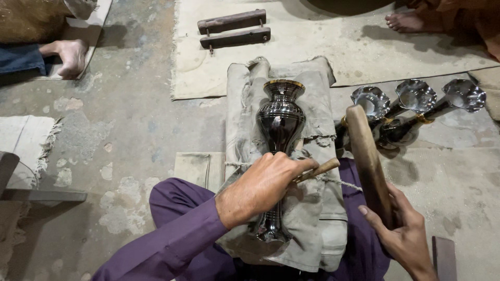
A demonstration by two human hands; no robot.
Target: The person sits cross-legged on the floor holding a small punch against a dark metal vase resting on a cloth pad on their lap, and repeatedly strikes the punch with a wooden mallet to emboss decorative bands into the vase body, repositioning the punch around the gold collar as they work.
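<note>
A dark, glossy metal vase [280, 125] with a gold rim lies lengthwise on a folded cloth pad [317, 218] across the person's lap, mouth pointing away. The left hand [260, 187] rests on its middle, fingers curled around a small wooden-handled tool [319, 169] pressed against it. The right hand [403, 234] grips a wooden mallet [367, 161], raised beside the pad. Just right of it lie three similar vases [411, 112], mouths up. Beyond, on a mat [333, 47], sit two wooden bars [234, 29]. Two bare feet of other people show: one foot [67, 54] top left, another [409, 22] top right.
</note>
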